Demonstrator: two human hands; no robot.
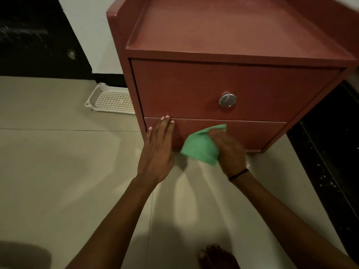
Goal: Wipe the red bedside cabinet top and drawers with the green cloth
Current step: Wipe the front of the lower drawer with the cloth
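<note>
The red bedside cabinet (pixel 223 35) stands on the tiled floor, its rimmed top bare. Its upper drawer (pixel 184 90) carries a round silver knob (pixel 227 100). My right hand (pixel 229 150) presses the green cloth (pixel 201 147) against the front of the lower drawer (pixel 256 133). My left hand (pixel 158 150) lies flat with fingers straight against the lower drawer's left end, holding nothing. The lower drawer's knob is hidden.
A white perforated plastic tray (pixel 111 100) lies on the floor left of the cabinet, by the white wall. Dark speckled furniture (pixel 330 142) stands to the right. My bare foot (pixel 215 257) rests on the beige tiles at the bottom.
</note>
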